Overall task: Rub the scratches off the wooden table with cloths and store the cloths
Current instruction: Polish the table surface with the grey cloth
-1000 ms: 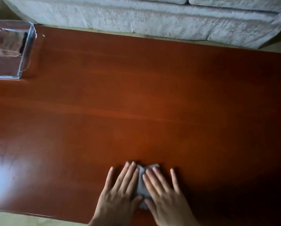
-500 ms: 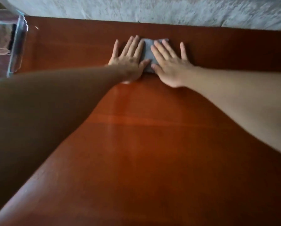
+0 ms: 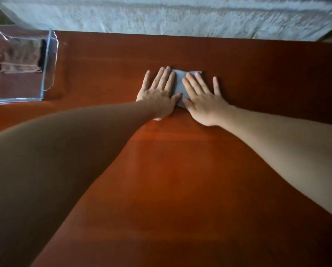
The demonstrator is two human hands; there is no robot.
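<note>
Grey cloth [image 3: 178, 87] lies under both flat hands (between thumbs).

Grey cloth [image 3: 178, 87], reddish-brown table [image 3: 180, 180], brown cloth [image 3: 20, 56], clear box [image 3: 49, 60].

Both forearms bare, no sleeves in view. Left hand [image 3: 158, 95] & right hand [image 3: 203, 101]: bare, short unpainted nails.

Open tabletop, one obstacle at far left

The wooden table [image 3: 180, 180] lies bare around both flat hands — only the clear container [image 3: 47, 62] with a brown cloth [image 3: 20, 58] occupies the far-left corner, well apart; the pale sofa [image 3: 161, 16] borders the far edge.
</note>
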